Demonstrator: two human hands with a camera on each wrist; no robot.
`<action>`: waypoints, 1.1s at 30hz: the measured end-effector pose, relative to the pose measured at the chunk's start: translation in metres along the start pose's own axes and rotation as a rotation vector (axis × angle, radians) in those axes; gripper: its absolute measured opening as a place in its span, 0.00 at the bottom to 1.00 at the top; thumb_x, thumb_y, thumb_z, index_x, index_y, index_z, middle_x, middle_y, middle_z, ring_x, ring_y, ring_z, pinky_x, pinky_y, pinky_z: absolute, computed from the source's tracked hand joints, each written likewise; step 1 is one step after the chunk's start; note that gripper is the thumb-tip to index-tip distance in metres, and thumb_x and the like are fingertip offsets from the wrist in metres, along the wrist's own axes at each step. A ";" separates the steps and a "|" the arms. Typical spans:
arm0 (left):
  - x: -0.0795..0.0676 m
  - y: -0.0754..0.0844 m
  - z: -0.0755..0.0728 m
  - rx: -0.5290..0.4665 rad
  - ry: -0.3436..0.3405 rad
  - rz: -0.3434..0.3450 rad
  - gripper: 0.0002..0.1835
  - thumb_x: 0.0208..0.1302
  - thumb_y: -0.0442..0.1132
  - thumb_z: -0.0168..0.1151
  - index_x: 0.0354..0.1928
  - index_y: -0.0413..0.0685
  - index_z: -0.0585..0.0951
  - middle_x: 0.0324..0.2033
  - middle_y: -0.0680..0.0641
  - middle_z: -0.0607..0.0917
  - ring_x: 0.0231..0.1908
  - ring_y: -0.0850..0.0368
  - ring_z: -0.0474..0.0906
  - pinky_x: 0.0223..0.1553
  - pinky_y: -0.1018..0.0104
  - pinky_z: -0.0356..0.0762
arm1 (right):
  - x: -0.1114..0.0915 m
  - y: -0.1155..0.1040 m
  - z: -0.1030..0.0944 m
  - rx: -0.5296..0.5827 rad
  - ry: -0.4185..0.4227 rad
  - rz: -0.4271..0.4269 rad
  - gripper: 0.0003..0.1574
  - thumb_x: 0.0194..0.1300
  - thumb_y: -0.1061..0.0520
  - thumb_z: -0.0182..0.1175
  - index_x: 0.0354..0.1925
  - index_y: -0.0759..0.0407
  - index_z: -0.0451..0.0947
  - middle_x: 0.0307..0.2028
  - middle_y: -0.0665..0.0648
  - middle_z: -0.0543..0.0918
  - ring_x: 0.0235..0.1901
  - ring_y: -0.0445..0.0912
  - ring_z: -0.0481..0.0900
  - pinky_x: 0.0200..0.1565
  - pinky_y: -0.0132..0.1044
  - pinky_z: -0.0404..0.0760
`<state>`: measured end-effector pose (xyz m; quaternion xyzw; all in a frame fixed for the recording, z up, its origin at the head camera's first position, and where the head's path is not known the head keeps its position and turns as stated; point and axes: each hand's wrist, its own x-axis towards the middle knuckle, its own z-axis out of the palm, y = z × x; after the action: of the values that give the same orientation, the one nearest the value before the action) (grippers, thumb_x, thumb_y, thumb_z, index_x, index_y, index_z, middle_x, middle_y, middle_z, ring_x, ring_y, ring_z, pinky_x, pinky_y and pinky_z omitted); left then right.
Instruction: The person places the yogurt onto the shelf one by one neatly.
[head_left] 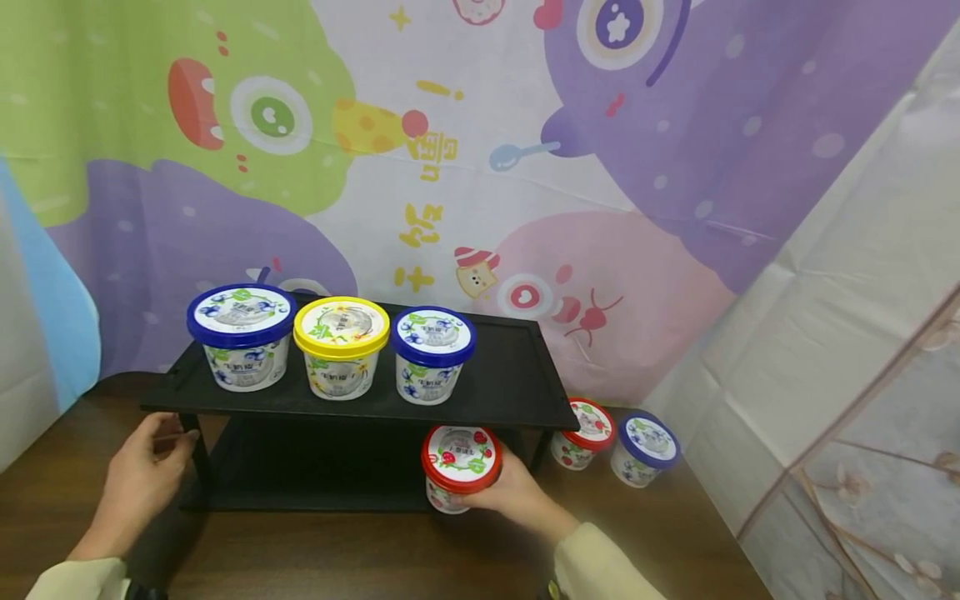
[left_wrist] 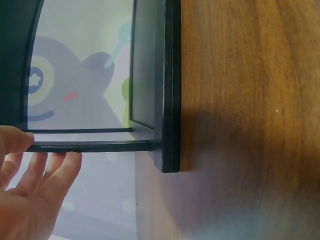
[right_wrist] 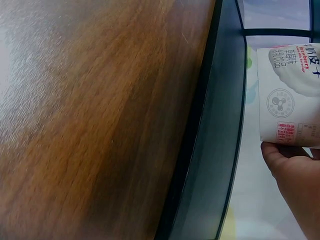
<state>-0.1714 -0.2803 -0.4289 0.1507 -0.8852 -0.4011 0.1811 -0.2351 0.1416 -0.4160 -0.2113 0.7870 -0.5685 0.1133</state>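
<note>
A black two-tier rack (head_left: 510, 367) stands on the brown wooden table. My left hand (head_left: 142, 475) pinches the rack's front left post (left_wrist: 90, 146) between thumb and fingers. In my right hand (head_left: 517, 496) is a red-lidded strawberry yogurt cup (head_left: 461, 458), gripped from its right side in front of the lower tier (head_left: 322, 467). The right wrist view shows the side of this cup (right_wrist: 290, 95) with red strawberry print, above the thumb. On the upper tier sit a blue-lidded cup (head_left: 242, 333), a yellow-lidded cup (head_left: 341, 346) and another blue-lidded cup (head_left: 432, 354).
Right of the rack, another red-lidded cup (head_left: 585, 433) and a blue-lidded cup (head_left: 645, 450) stand on the table (head_left: 630, 542). A cartoon-printed cloth (head_left: 480, 192) hangs behind the rack, and a pale sheet (head_left: 810, 350) borders the right side.
</note>
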 end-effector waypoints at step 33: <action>-0.001 0.000 0.000 -0.009 0.014 0.022 0.20 0.69 0.37 0.46 0.57 0.29 0.64 0.51 0.24 0.70 0.49 0.27 0.69 0.41 0.36 0.73 | 0.016 -0.001 0.025 0.018 -0.050 0.000 0.47 0.44 0.59 0.74 0.61 0.55 0.63 0.54 0.56 0.77 0.51 0.46 0.76 0.56 0.37 0.75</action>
<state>-0.1702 -0.2794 -0.4289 0.1430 -0.8837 -0.4022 0.1921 -0.2384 0.1131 -0.4217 -0.2241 0.7788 -0.5701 0.1348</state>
